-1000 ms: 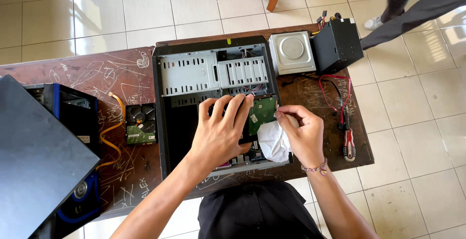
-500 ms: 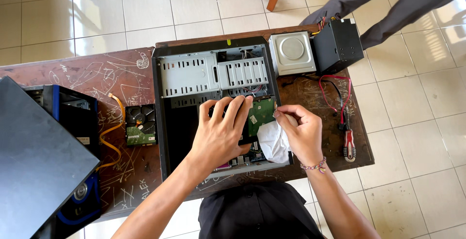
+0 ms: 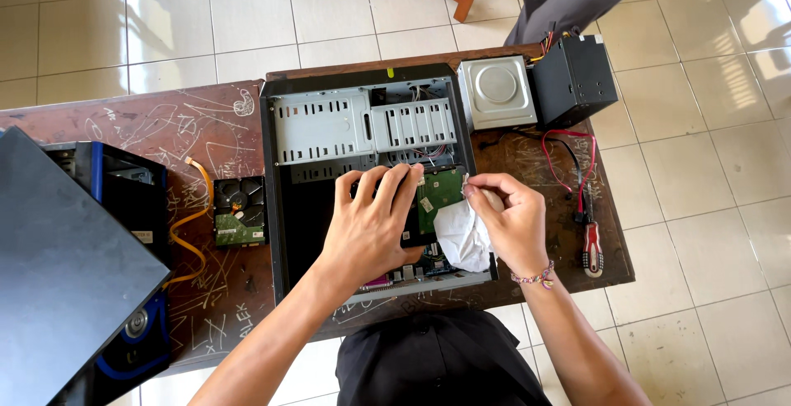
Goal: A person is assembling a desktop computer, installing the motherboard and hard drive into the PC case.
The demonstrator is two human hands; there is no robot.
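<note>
The open computer case (image 3: pixel 371 175) lies mid-table, reaching the far edge. My left hand (image 3: pixel 371 225) presses flat, fingers spread, on its green circuit board (image 3: pixel 441 196); my right hand (image 3: pixel 511 225) pinches a white cloth (image 3: pixel 461 237), perhaps touching the board

I counted one open computer case (image 3: pixel 288 167) in front of me on the wooden desk (image 3: pixel 124 126), and both of my hands, two in all, were over it: my left hand (image 3: pixel 371 225) and my right hand (image 3: pixel 511 220). One white cloth (image 3: pixel 461 237) sat inside the case at its right edge. Left of the case lay one bare hard drive (image 3: pixel 239 212) and one orange cable (image 3: pixel 185 233). Right of the case I saw one optical drive (image 3: pixel 497 91), one black power supply (image 3: pixel 574 80), one red cable (image 3: pixel 577 150) and what looked like one red-handled screwdriver (image 3: pixel 590 241), perhaps two tools there.
</note>
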